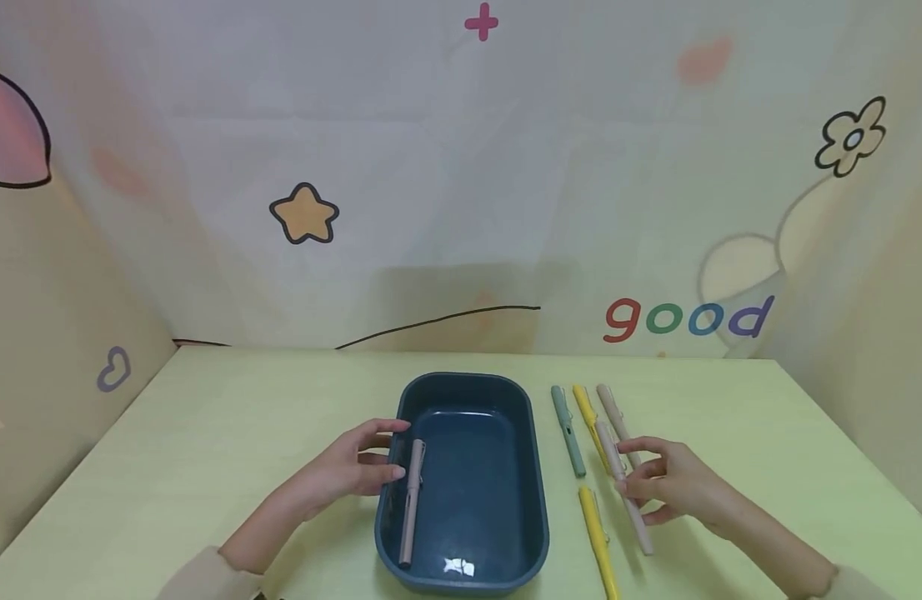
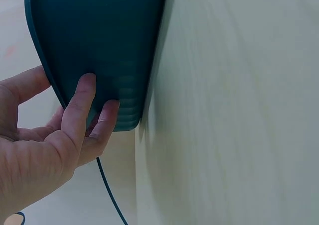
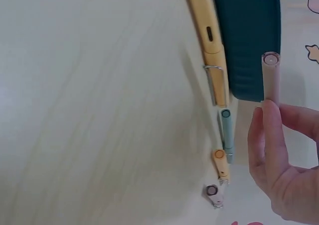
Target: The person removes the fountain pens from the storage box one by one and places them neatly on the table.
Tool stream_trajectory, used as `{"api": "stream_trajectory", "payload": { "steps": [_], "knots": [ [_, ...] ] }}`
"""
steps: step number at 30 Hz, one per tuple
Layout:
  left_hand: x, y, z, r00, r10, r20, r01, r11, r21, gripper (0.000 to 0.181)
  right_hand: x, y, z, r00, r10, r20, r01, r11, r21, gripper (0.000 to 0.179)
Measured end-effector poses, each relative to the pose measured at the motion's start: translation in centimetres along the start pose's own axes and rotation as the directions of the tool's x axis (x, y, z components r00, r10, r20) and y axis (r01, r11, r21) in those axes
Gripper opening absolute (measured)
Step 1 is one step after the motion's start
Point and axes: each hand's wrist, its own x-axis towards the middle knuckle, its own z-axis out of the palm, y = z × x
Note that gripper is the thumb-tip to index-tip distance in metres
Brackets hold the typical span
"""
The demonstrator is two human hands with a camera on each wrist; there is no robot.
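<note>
A dark blue rectangular tray (image 1: 479,500) holds one greyish-pink pen (image 1: 412,508) along its left inner side. My left hand (image 1: 363,462) grips the tray's left wall at the rim, with fingers against the outer side in the left wrist view. To the right of the tray, my right hand (image 1: 671,479) pinches another pale pink pen (image 1: 638,527) by its middle. This pen is raised above the table in the right wrist view, its round end facing the camera.
Right of the tray lie a green pen (image 1: 568,431), a yellow pen (image 1: 583,402), a greyish-pink pen (image 1: 609,406) and a nearer yellow pen (image 1: 598,537). A printed cloth (image 1: 446,183) stands behind the pale table (image 1: 228,417).
</note>
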Motion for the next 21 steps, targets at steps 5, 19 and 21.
{"api": "stream_trajectory", "payload": {
  "steps": [5, 19, 21],
  "knots": [
    [0.0, 0.1, 0.2, 1.0, 0.013, 0.008, -0.013, 1.0, 0.009, 0.062, -0.2, 0.9, -0.2, 0.999, 0.016, 0.031, -0.015, 1.0, -0.008, 0.06],
    [0.0, 0.0, -0.1, 1.0, 0.003, 0.015, -0.003, 1.0, 0.016, 0.061, -2.0, 3.2, 0.5, 0.997, 0.027, 0.072, -0.026, 0.999, -0.021, 0.064],
    [0.0, 0.1, -0.1, 1.0, 0.003, 0.014, -0.003, 1.0, 0.018, 0.061, -2.2, 3.4, 0.6, 0.997, 0.029, 0.072, -0.027, 0.999, -0.03, 0.065]
  ]
}}
